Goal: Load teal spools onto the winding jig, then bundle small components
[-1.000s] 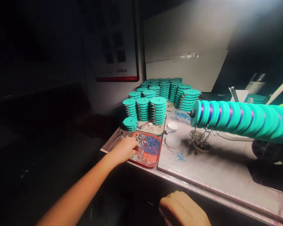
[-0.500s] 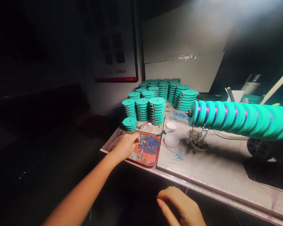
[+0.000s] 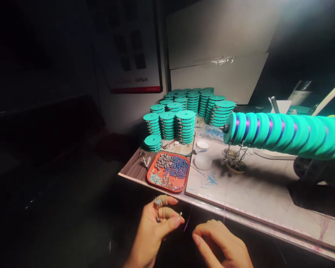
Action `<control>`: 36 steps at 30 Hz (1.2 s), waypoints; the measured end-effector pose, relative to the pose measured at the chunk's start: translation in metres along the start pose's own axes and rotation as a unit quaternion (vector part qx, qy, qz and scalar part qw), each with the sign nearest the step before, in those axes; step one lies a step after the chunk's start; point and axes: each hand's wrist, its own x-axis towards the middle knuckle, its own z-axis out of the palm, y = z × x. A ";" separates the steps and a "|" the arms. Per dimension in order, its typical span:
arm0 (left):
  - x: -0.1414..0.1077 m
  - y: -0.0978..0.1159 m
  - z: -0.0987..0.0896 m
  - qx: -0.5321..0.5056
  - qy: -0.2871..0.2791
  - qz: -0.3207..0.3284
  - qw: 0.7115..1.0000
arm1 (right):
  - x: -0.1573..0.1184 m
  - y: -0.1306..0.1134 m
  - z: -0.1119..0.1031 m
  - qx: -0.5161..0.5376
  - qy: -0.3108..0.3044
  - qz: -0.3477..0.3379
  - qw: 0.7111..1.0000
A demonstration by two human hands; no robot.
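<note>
In front of the table edge, my left hand [image 3: 159, 227] pinches a small pale piece [image 3: 181, 214] between thumb and fingertip; tan wraps and a small metal item show on its fingers. Close by on the right, my right hand [image 3: 222, 242] is closed, thumb against curled fingers, with a thin purple line [image 3: 187, 221] near its fingertips; what it holds is too small to make out. Beyond the hands, an orange tray [image 3: 181, 186] carries grey weights [image 3: 163, 161], blue striped pieces [image 3: 179, 166], pale green pieces [image 3: 155, 179] and tiny metal parts [image 3: 167, 181].
Stacks of teal spools [image 3: 185, 126] stand behind the tray. At right, a long row of teal spools with purple line [image 3: 281, 132] sits on a rod above the table. White dishes [image 3: 203, 162], small bowls [image 3: 236, 166] and blue strips [image 3: 211, 178] lie between.
My left hand has moved from the tray back toward me, beside my right hand, now with a small pale piece. My right hand has shifted slightly to the right.
</note>
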 end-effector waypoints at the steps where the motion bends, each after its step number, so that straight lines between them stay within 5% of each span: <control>1: -0.006 -0.008 0.004 -0.026 0.010 -0.021 0.999 | 0.000 0.001 -0.002 -0.007 -0.013 -0.009 1.000; 6: -0.015 -0.025 0.013 -0.075 0.058 -0.055 0.994 | 0.000 0.002 -0.004 -0.046 -0.034 -0.024 0.998; 23: -0.017 -0.032 0.014 -0.060 0.114 0.020 0.992 | -0.004 -0.002 0.003 -0.052 -0.020 0.025 0.998; 36: -0.030 -0.040 0.023 0.169 0.206 0.132 0.955 | 0.005 -0.001 -0.006 0.056 -0.041 0.037 0.997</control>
